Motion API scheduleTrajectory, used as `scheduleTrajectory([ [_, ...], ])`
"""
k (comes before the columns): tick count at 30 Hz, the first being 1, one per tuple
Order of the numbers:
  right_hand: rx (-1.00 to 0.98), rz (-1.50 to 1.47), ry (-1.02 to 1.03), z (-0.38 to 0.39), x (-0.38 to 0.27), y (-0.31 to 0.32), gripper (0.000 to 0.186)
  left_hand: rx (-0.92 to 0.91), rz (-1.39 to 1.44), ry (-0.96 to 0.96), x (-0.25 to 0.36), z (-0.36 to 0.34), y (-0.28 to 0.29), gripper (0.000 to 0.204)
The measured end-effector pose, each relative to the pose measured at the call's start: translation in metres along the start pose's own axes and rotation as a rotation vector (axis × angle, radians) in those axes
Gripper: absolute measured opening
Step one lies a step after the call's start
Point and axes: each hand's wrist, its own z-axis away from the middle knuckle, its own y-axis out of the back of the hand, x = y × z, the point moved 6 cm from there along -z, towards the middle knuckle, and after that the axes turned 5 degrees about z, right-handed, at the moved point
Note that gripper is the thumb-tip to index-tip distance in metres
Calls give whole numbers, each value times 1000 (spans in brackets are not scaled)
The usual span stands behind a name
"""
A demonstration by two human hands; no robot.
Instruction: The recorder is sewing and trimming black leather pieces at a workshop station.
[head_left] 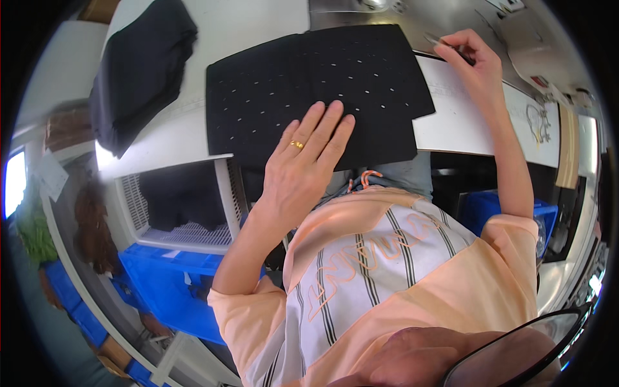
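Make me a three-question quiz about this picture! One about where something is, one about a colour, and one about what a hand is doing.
1. Where is the folded dark cloth pile?
A. Left of the perforated black fabric panel
B. On top of the panel
C. In the blue plastic crate

2. What colour is the ring on the left hand?
A. Silver
B. Gold
C. Red

3. What is the right hand doing?
A. Lying flat and empty
B. Pinching a thin dark tool in its fingers
C. Making an empty fist

Answers: 1 A, the pile sits on the white table off the panel's left edge. 2 B, the band shines yellow. 3 B, the tool pokes out between the fingertips.
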Motion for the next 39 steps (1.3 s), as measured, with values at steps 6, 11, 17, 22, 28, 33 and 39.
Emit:
scheduleTrajectory([
  [6,-107,-62,5,2,-18,-17,19,698,841,878,-103,145,133,24],
  [11,-346,-283,137,-5,-71,-71,20,779,-325,1130,-44,322,254,31],
  [17,-290,-132,639,-67,-157,-174,20,433,-272,1187,-44,466,110,44],
  [22,-176,-27,1071,-74,-221,-220,15,-327,-177,1448,-71,512,0,39],
  [28,-443,-11,731,-105,-238,-261,13,-325,-386,1565,-71,513,11,33],
  [33,-223,-290,728,-107,-243,-235,15,-412,-328,1609,-64,482,35,31],
  [39,-531,-68,665,-11,-157,-112,18,152,-455,905,-71,279,123,31],
])
